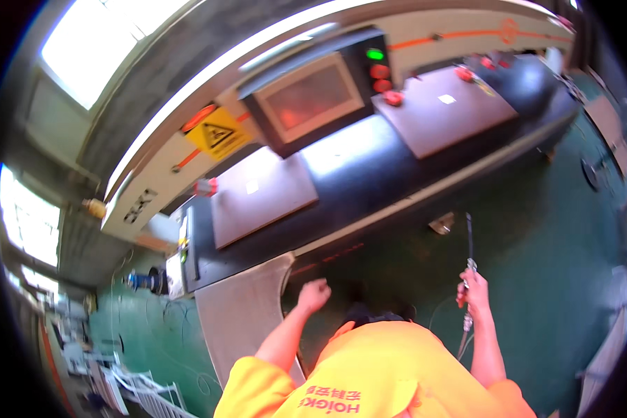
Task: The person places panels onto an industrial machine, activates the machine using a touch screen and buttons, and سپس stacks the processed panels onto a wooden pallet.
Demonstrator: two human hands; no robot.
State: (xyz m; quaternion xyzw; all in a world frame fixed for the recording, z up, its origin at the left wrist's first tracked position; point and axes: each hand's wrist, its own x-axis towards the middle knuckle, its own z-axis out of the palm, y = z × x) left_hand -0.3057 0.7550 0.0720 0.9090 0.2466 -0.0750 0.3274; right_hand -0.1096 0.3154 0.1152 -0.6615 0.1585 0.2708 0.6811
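My left hand [315,295] is closed in a fist just right of a grey side table [240,306], and nothing shows in it. Out to the right, over the green floor, my right hand [474,290] wraps round an air blow gun [471,264]. Its long thin dark nozzle points away from me, and a hose trails down beside my forearm. Ahead, two brown flat panels lie on the machine's black bed: a left panel [268,195] and a right panel [442,115], each bearing a small white label. Neither hand touches them.
A control screen [306,97] with green and red buttons hangs on the machine's beam, beside a yellow warning sign [216,132]. Red clamps [206,187] sit at the panels' edges. A blue motor [145,281] stands left of the bed. White racks [143,386] fill the lower left.
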